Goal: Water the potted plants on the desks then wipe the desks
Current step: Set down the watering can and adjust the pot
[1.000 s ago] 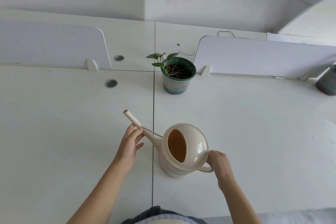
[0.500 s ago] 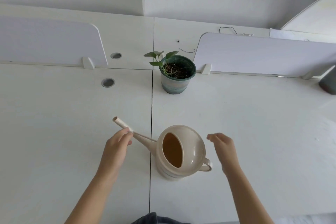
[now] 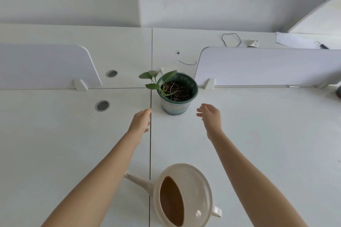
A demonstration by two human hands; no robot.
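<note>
Left hand [image 3: 140, 122], right hand [image 3: 210, 118] open, empty, flanking pot [image 3: 175, 107], not touching; desk seam [image 3: 150, 153] beside.

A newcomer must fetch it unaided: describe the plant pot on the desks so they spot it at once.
On the white desks, find the dark seam between two tabletops. Just right of it, by the rounded corner of the right-hand divider panel, stands the plant pot. Dark green rim, soil and a few leaves set it apart from the cream watering can.

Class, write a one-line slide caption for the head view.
Left hand and right hand reach, open, toward the potted plant; the watering can stands untouched on the desk.
</note>
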